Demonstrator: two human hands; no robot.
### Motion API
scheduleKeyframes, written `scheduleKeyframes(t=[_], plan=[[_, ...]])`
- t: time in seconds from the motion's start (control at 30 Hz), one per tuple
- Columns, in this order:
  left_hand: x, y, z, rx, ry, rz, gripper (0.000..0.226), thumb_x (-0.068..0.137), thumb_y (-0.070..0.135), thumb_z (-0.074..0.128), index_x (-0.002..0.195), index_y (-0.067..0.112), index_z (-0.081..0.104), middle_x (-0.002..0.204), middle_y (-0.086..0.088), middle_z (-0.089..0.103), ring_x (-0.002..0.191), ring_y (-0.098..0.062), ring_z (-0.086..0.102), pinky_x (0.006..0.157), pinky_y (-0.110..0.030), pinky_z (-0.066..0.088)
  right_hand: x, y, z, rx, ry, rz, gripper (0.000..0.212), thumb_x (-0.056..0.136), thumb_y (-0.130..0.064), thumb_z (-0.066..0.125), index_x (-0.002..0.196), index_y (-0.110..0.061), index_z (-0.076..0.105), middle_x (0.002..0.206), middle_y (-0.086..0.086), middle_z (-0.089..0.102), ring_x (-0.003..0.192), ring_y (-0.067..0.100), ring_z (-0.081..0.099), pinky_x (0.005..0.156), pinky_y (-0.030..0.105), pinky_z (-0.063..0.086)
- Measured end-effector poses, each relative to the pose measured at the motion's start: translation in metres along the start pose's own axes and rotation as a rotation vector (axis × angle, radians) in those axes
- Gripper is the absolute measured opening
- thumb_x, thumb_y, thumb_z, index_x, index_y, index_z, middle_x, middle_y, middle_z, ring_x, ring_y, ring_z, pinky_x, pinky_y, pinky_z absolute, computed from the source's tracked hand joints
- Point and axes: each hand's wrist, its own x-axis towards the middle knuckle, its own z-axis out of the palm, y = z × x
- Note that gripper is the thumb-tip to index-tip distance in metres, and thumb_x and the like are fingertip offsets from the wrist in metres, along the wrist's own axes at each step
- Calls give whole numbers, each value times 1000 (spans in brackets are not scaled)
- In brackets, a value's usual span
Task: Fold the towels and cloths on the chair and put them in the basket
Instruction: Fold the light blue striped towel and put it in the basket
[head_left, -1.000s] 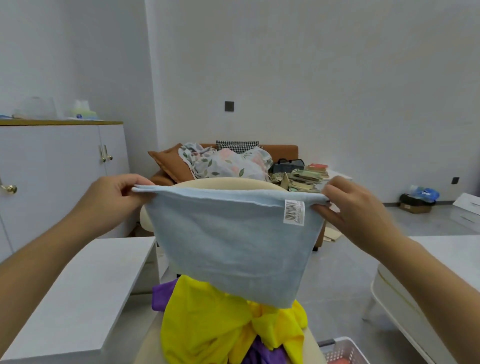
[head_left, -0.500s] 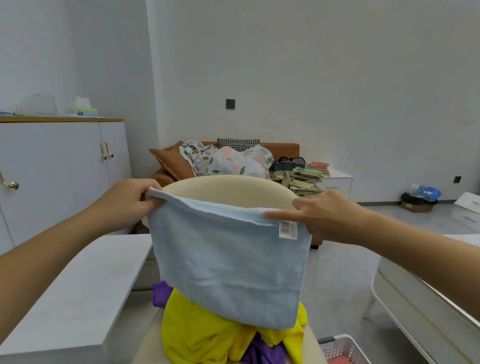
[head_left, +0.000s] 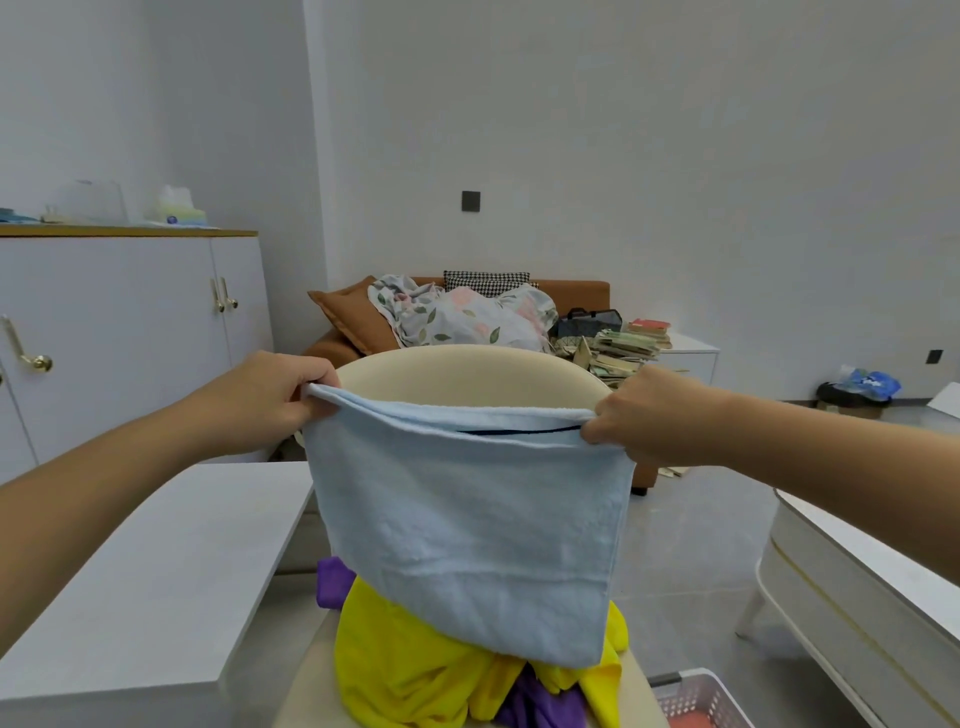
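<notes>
**Blue towel held up by both top corners, above the chair**

From my feed, the light blue towel (head_left: 467, 530) hangs doubled in the middle of the view, its two layers parted by a thin dark slit along the top edge. My left hand (head_left: 270, 400) sits at the towel's ten o'clock corner, fingers curled round and pinching the edge. My right hand (head_left: 644, 415) is at the two o'clock corner, knuckles toward the camera, fingers bunched over both layers there. The top edge runs nearly taut between them, slanting slightly down to the right.

The towel's lower edge drapes onto the yellow cloth (head_left: 410, 670), which lies heaped on the seat of the cream chair (head_left: 467, 374) at six o'clock. A purple cloth (head_left: 332, 579) pokes out at the heap's ten o'clock and again beneath it. The chair's rounded back rises behind the towel at twelve o'clock.

The white basket (head_left: 696, 696) stands on the floor at the chair's four o'clock, only its corner in view, something reddish inside. A white low table (head_left: 156, 561) lies at nine o'clock, another white table (head_left: 857, 571) at three o'clock.
</notes>
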Motion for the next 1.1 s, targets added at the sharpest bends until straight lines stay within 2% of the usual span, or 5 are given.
scheduleKeyframes(t=[0.27,0.53,0.8,0.97,1.1], plan=[[4,-7,0,-5,-3,4,14,92,18,57,82,27,62,79,7,64,74,-10,58,64,-25,48,-4,23,12,141,274,15,18,87,-25,59,104,-20,62,105,-3,51,93,14,52,67,28,56],[6,-9,7,-35,1,13,14,91,14,57,85,26,63,82,7,63,76,-11,57,62,-18,42,-3,14,25,197,619,118,12,76,-18,70,84,-12,63,78,4,62,64,22,61,48,36,54],[11,-10,7,-7,-13,45,14,92,16,57,84,26,63,80,6,64,74,-12,58,62,-27,48,8,13,20,-35,449,131,22,56,-15,83,73,-11,70,71,7,61,65,26,58,68,43,52],[15,-5,9,24,-7,69,15,92,10,55,89,21,64,81,3,64,76,-14,57,66,-31,48,23,-3,22,-128,165,158,28,91,-23,54,116,-13,61,108,3,61,100,25,56,100,45,34],[14,-7,13,40,-29,65,22,91,6,53,85,25,62,78,5,62,73,-11,56,63,-27,45,26,-8,25,292,213,105,20,92,-29,45,104,-19,57,97,-2,59,89,20,58,77,30,46]])
